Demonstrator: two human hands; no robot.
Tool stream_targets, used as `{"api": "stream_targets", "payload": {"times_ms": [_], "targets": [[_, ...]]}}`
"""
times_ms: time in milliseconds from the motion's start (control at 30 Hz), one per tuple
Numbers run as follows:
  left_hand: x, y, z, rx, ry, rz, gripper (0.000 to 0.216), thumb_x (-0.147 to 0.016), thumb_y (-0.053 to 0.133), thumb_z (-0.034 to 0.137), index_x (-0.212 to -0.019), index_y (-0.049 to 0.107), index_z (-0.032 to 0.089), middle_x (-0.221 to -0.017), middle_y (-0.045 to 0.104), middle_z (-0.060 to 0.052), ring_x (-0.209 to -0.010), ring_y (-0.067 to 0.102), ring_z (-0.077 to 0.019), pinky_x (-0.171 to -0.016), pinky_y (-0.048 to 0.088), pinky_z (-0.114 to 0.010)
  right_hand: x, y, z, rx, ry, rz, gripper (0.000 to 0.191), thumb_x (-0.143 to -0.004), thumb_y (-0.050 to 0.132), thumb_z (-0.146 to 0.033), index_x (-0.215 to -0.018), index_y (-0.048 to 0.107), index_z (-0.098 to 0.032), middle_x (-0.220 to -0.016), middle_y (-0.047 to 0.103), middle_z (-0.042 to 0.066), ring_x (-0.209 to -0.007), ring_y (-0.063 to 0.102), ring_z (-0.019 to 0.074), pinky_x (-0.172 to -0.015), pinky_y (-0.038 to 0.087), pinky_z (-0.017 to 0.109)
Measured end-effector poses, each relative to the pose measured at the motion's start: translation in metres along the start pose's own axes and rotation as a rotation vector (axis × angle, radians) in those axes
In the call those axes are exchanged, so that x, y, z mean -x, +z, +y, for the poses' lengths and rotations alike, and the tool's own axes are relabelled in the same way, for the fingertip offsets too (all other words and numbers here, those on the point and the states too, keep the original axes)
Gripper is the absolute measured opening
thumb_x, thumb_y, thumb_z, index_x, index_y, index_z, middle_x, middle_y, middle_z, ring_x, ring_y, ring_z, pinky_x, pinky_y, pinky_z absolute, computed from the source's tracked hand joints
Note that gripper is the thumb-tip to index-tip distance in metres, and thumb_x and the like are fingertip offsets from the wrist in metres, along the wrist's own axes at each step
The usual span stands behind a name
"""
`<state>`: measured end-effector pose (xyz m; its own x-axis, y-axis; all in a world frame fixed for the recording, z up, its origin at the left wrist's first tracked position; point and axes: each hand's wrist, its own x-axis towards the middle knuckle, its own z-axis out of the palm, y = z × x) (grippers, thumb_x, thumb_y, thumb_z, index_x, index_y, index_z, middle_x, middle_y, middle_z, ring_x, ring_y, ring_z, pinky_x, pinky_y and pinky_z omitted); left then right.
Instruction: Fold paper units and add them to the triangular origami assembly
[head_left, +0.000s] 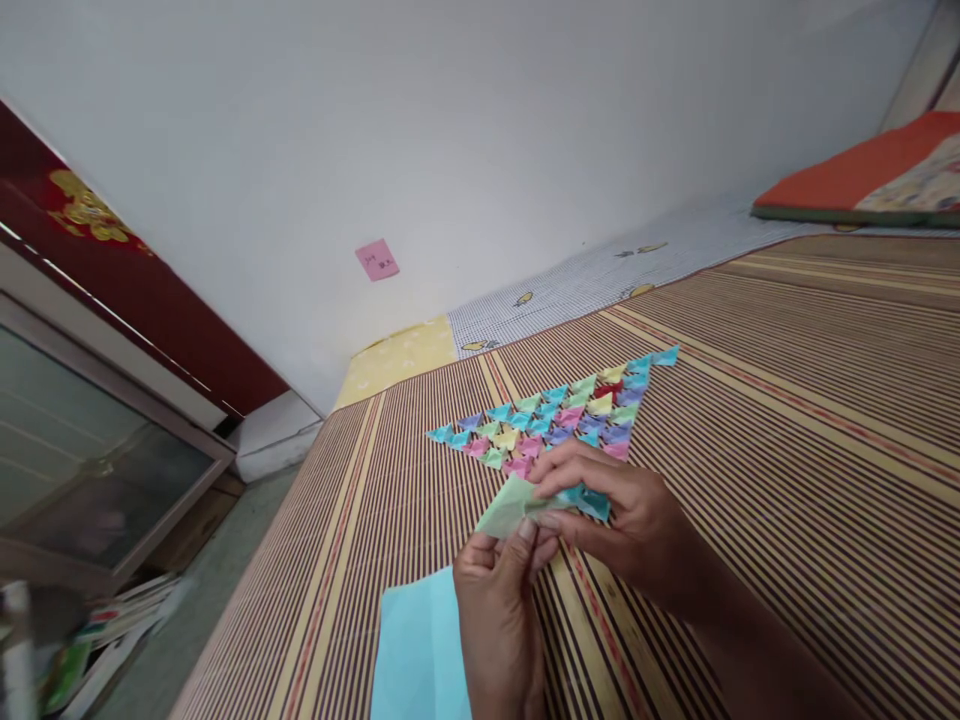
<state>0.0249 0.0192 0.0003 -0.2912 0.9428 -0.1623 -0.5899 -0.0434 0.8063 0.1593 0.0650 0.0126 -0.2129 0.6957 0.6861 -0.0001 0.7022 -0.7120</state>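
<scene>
Between my two hands is a folded piece of light green paper (504, 510). My left hand (495, 600) pinches its lower edge with the thumb on top and the fingers curled beneath. From the right, my right hand (615, 500) grips the same paper between thumb and fingers, hiding part of it. Just beyond them, many small folded paper pieces (525, 420) in blue, green, pink, yellow, purple and red lie in rows that form a triangle. My right hand covers some of its near part. A light blue sheet of paper (420, 645) with a crease lies beside my left hand.
A striped bamboo mat (787, 400) covers the surface. Behind it run a patterned cloth (555, 300) and a white wall with a pink note (377, 260). An orange folded quilt (847, 170) lies at the far right. The surface's edge drops to the floor (247, 530) at left.
</scene>
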Motion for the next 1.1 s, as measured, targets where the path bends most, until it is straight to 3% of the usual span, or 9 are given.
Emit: {"api": "stream_targets", "payload": {"times_ms": [133,300,467,800,1100], "targets": [[0.0008,0.0021,0.0006,-0.005,-0.017,-0.006,0.027,-0.063,0.090,0.014,-0.089,0.080,0.015,-0.083,0.079,-0.008,-0.075,0.077,-0.0206,-0.068,0.061,-0.026,0.0000,0.0010,-0.0015,-0.008,0.017,0.044,0.029,-0.083,0.069,-0.007,-0.107,0.071,-0.024,-0.102,0.070,0.003,-0.101,0.067,0.0194,-0.089,0.054,0.032],[0.0015,0.0010,0.0003,0.006,-0.024,-0.017,0.030,-0.065,0.089,0.013,-0.094,0.079,0.016,-0.083,0.079,-0.007,-0.075,0.076,-0.0184,-0.070,0.061,-0.026,0.0004,0.0006,-0.0013,0.004,-0.019,0.022,0.021,-0.087,0.068,-0.009,-0.100,0.074,-0.025,-0.101,0.069,0.004,-0.099,0.067,0.0201,-0.089,0.056,0.033],[0.0021,0.0006,0.0000,-0.002,-0.019,-0.003,0.033,-0.064,0.090,0.015,-0.095,0.079,0.015,-0.082,0.079,-0.008,-0.074,0.077,-0.0196,-0.070,0.062,-0.027,0.0004,-0.0011,-0.0022,0.038,-0.029,0.060,0.029,-0.086,0.069,-0.010,-0.110,0.074,-0.026,-0.106,0.069,0.005,-0.102,0.067,0.0217,-0.090,0.057,0.036],[0.0025,0.0030,0.0020,0.035,-0.017,-0.007,0.033,-0.060,0.088,0.005,-0.089,0.081,0.017,-0.081,0.079,-0.006,-0.076,0.076,-0.0164,-0.071,0.060,-0.022,0.0000,0.0003,-0.0009,0.019,-0.040,0.020,0.021,-0.086,0.070,-0.009,-0.100,0.073,-0.024,-0.105,0.068,0.003,-0.101,0.066,0.0192,-0.091,0.054,0.033],[0.0014,0.0020,0.0016,0.006,-0.010,-0.015,0.021,-0.060,0.089,0.011,-0.077,0.078,0.016,-0.075,0.077,-0.005,-0.069,0.074,-0.0167,-0.063,0.058,-0.022,0.0023,-0.0011,-0.0017,0.073,-0.071,0.040,0.018,-0.087,0.068,-0.007,-0.093,0.074,-0.023,-0.106,0.066,0.004,-0.100,0.066,0.0169,-0.088,0.054,0.028]]}}
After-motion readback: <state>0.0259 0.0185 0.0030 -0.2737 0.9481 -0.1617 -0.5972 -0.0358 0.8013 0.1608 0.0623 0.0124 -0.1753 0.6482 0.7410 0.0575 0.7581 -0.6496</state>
